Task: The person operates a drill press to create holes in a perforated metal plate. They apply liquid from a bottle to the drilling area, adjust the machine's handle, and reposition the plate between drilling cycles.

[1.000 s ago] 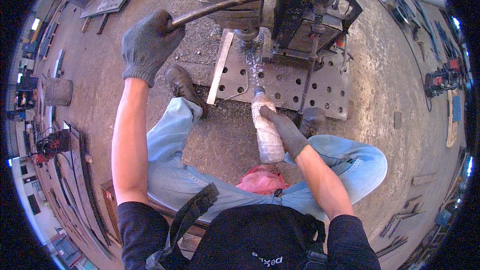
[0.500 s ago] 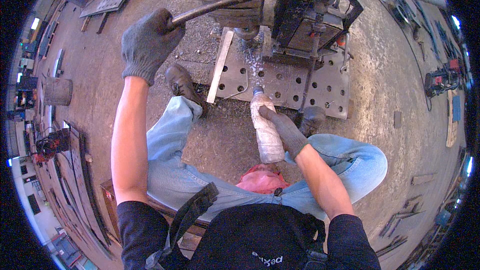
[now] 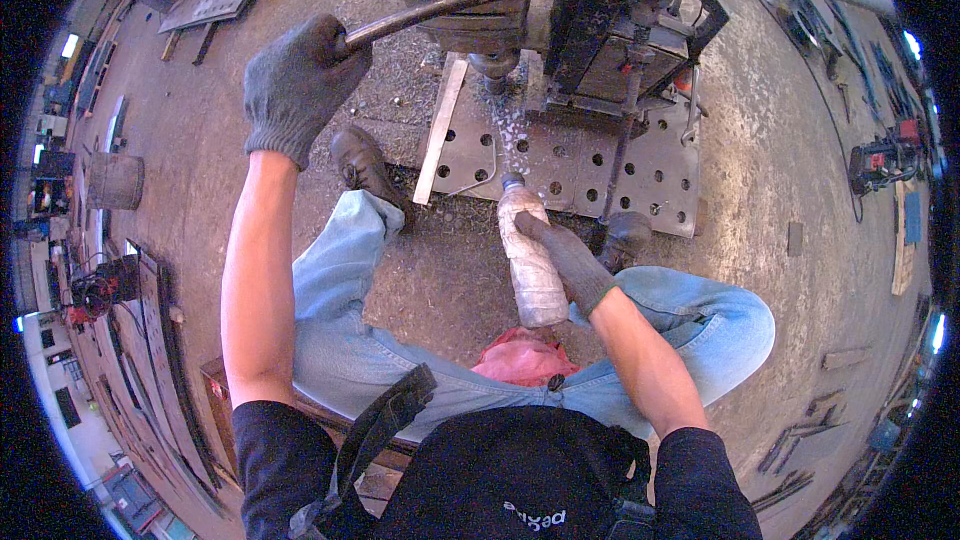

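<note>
- Grey-gloved left hand wraps fully round the end of a long curved steel lever, fingers shut tight on the bar, arm stretched up and away from the body.
- Lever runs rightward from that fist to the head of a drill press, the landmark of the scene, where it meets a round hub.
- Beneath the drill press lies a perforated steel plate, pale and dotted with round holes, with a flat metal strip leaning along its left edge.
- Right hand, also gloved, clasps a cloudy plastic bottle about its middle, just below the plate; the bottle tilts with its neck toward the drill press, and a thin spray of liquid falls on the plate under the spindle.
- Person sits facing the drill press in blue jeans, one brown shoe beside the plate's left corner, the other shoe at its lower edge.
- Pink cloth lies in the lap, on the near side of the bottle.
- Metal shavings litter the concrete floor around the drill press.
</note>
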Demonstrator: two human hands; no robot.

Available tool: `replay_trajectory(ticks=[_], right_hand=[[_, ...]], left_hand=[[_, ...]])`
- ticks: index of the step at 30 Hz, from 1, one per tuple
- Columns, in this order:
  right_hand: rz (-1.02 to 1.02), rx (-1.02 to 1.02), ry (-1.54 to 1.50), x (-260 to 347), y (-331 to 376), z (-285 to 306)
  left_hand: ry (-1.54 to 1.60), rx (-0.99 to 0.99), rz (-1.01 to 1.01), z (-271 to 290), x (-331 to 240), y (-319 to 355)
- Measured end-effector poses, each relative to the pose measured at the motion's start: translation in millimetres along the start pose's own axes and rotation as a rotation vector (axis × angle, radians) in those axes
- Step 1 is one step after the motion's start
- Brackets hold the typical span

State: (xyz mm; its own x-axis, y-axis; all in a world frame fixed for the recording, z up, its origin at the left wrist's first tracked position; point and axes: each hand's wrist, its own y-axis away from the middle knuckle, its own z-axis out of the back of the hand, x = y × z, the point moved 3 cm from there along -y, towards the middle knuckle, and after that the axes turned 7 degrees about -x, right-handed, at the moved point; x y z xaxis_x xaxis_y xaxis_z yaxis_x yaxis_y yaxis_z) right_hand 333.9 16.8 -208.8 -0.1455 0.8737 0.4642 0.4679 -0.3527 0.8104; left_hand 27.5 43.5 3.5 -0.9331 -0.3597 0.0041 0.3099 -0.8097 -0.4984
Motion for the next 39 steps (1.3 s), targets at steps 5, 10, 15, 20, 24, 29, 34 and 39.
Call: replay_trajectory(ticks=[5,10,15,20,24,29,34,39], right_hand=[[0.015,-0.027,0.045,4.2,6.3,-2.0],[0.048,-0.008,0.071,4.5,3.2,0.3],[0.141,-0.022,0.025,7.4,8.8,-10.0],[0.263,0.022,0.019,11.2,12.8,-14.3],[0.280,-0.021,0.016,10.2,12.1,-14.7],[0.067,-0.065,0.046,-8.7,-12.6,3.5],[0.036,-0.120,0.057,-6.0,-9.7,2.0],[0.088,-0.112,-0.001,-2.3,-4.9,-5.1]], left_hand=[[-0.005,0.017,0.003,0.8,1.1,0.8],[0.011,0.005,-0.004,0.8,-1.7,0.6],[0.035,0.006,-0.016,3.1,-2.7,0.5],[0.044,0.026,0.005,-0.5,1.3,1.7],[0.042,-0.037,-0.052,-6.0,5.1,4.5],[0.081,-0.109,-0.065,10.3,-6.2,0.8],[0.101,-0.066,-0.010,12.3,-5.0,1.4],[0.109,-0.078,-0.010,11.5,-4.5,0.9]])
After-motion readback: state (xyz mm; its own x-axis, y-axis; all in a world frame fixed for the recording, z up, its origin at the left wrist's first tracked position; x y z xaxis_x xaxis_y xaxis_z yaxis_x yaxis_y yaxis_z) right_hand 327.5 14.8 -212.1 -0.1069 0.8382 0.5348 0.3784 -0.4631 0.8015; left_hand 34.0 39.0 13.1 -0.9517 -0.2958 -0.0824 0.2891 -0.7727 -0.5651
